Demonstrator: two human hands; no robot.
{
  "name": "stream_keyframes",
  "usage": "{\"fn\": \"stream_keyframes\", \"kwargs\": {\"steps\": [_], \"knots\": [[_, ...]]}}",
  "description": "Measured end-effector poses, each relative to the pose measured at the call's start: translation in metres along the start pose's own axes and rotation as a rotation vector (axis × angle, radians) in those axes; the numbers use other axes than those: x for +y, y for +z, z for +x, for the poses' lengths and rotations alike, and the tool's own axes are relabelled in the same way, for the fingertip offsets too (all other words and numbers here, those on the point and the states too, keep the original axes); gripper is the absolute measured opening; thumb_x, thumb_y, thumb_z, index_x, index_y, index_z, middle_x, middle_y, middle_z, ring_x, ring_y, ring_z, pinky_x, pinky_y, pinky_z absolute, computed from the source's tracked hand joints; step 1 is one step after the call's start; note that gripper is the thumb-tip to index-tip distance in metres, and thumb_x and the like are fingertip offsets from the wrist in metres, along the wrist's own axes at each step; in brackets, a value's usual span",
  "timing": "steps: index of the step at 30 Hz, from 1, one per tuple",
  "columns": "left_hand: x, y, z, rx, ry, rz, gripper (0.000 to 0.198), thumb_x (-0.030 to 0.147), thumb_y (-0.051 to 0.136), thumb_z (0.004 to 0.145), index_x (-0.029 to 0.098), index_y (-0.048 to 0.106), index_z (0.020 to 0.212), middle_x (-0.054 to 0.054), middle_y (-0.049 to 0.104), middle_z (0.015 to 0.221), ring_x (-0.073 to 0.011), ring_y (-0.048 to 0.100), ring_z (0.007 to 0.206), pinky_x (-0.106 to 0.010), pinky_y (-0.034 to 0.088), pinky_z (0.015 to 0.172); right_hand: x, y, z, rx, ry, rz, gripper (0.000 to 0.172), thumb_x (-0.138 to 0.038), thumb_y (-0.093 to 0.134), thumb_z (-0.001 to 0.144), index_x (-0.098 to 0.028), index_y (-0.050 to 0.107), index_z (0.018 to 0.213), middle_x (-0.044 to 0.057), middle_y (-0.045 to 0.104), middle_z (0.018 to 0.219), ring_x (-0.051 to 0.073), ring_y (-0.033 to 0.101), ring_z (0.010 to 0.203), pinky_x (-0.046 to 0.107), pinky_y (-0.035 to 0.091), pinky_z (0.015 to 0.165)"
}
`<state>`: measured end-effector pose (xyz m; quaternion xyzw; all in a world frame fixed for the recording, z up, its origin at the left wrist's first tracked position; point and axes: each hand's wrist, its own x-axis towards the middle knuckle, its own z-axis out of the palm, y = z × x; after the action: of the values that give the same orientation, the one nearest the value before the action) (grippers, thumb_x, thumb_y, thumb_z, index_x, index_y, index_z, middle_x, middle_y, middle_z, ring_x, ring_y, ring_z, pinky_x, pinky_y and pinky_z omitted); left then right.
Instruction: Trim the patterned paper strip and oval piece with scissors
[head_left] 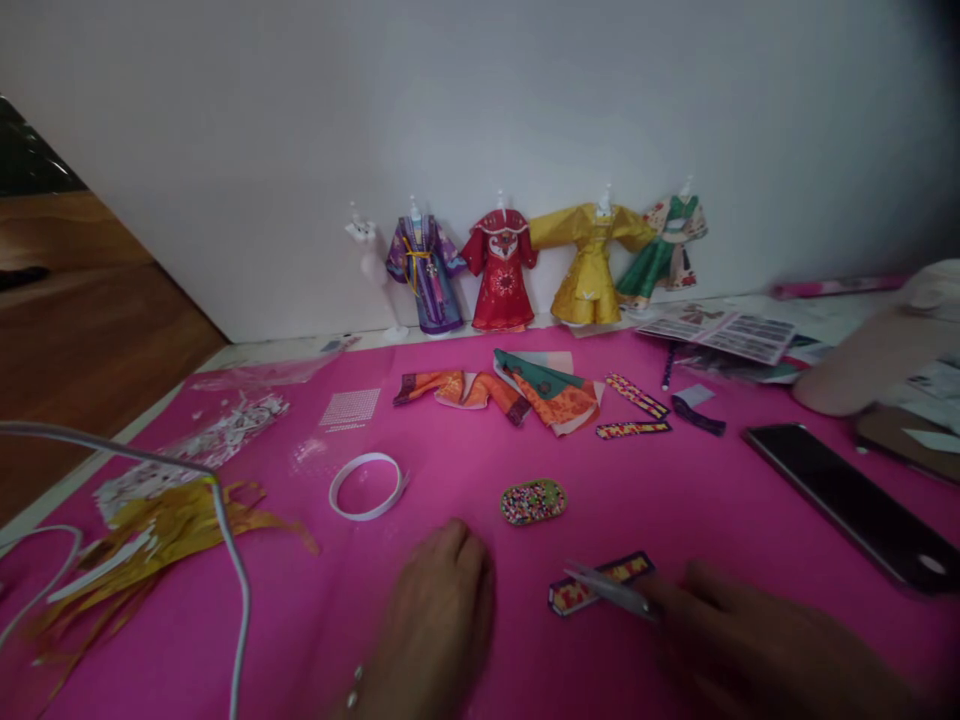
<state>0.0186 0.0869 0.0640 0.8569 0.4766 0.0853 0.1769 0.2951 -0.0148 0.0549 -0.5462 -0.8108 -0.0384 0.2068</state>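
In my right hand (720,630) are metal tweezers (611,590), their pointed ends lying over a small patterned strip (574,597) with a dark border. Blur softens the fingers around the tool. My left hand (442,600) rests on the pink sheet, fingers curled together and tips turned down out of sight; nothing shows in it. Just beyond my hands is an oval tin (533,501) full of tiny multicoloured beads. Two more patterned strips, one slanted (636,396) and one flatter (634,429), lie farther back beside an orange and green fabric piece (555,390).
Small dress forms in doll clothes, including a red dress (502,275), stand along the wall. On the left are a white tape roll (367,487), yellow fabric scraps (165,540) and a white cable (238,580). A phone (847,500) and a pale bottle (877,340) are at right.
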Motion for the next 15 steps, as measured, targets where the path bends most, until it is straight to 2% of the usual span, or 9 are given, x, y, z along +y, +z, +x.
{"fn": "stream_keyframes", "kwargs": {"steps": [2,4,8,11,15], "knots": [[0.0,0.001,0.0,0.008,0.036,-0.229,0.027,0.022,0.037,0.098,0.017,0.06,0.085,-0.01,0.064,0.089,-0.0241,0.058,0.08,-0.041,0.048,0.077,0.0,0.0,0.0,-0.06,-0.022,0.031,0.035,-0.012,0.045,0.081,-0.028,0.06,0.109,-0.004,0.063,0.073,0.012,0.064,0.05,0.022,0.042,0.042],[0.002,0.003,0.001,-0.051,0.006,-0.516,0.021,0.027,0.045,0.094,0.019,0.06,0.082,-0.006,0.064,0.082,-0.0201,0.057,0.074,-0.034,0.046,0.07,0.001,0.001,0.001,-0.119,-0.022,0.069,0.039,-0.01,0.047,0.081,-0.028,0.06,0.113,-0.003,0.065,0.078,0.012,0.066,0.055,0.021,0.045,0.045],[0.009,0.004,0.005,-0.184,-0.23,-1.034,0.017,0.035,0.065,0.077,0.018,0.061,0.073,0.002,0.059,0.066,-0.0132,0.05,0.061,-0.025,0.039,0.058,-0.001,0.0,0.002,-0.174,-0.014,0.13,0.05,-0.008,0.052,0.075,-0.029,0.058,0.12,-0.004,0.067,0.083,0.012,0.069,0.06,0.019,0.048,0.048],[0.013,0.003,0.008,-0.196,-0.345,-1.212,0.02,0.033,0.075,0.066,0.017,0.064,0.069,0.003,0.061,0.063,-0.0109,0.05,0.058,-0.024,0.038,0.058,-0.003,0.001,0.001,-0.203,-0.018,0.14,0.054,-0.007,0.055,0.074,-0.03,0.057,0.124,-0.004,0.067,0.082,0.012,0.068,0.058,0.018,0.047,0.046],[0.015,0.002,0.009,-0.166,-0.377,-1.259,0.018,0.029,0.078,0.062,0.017,0.066,0.066,0.004,0.062,0.059,-0.0101,0.05,0.056,-0.023,0.037,0.057,-0.006,0.001,0.002,-0.188,-0.039,0.187,0.052,-0.012,0.063,0.078,-0.03,0.057,0.126,-0.005,0.067,0.083,0.012,0.068,0.058,0.018,0.046,0.047]]}}
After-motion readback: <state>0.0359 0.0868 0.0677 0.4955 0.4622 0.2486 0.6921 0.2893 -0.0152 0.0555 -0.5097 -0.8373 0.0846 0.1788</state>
